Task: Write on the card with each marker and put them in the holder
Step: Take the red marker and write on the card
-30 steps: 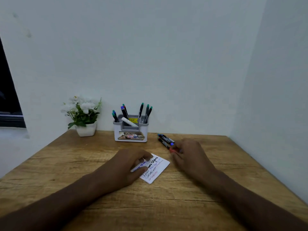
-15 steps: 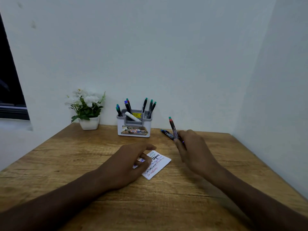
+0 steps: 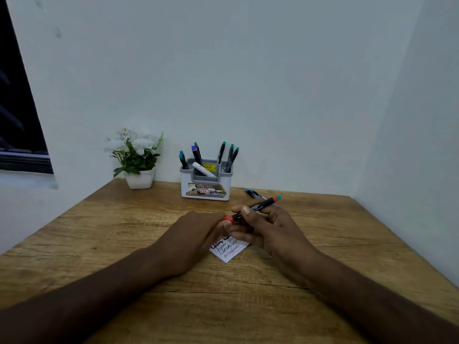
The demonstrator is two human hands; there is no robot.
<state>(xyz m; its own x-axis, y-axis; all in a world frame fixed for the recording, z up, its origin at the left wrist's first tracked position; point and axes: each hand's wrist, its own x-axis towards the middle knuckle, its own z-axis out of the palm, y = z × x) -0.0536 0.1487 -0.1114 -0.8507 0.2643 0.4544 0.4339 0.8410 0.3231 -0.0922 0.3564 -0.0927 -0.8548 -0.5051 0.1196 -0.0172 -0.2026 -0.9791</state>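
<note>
Wooden table (image 3: 323, 281): holder (image 3: 205, 187) at back by wall, several markers already stood in it.
Card (image 3: 229, 249) on table, partly hidden under hands, several lines written.
Red marker (image 3: 253, 209) lifted off table within last second, now held level over card, gripped by right hand (image 3: 268, 227).
Left hand (image 3: 198, 234) shifted off card, fingertips pinching cap end; uncapping judged next.
Spare markers (image 3: 254, 194) left behind right hand.

- A wooden table (image 3: 99, 232) fills the lower view.
- A white pot of white flowers (image 3: 137, 158) stands at the table's back edge, against the wall (image 3: 248, 83).
- A dark window (image 3: 17, 108) shows at far left.
</note>
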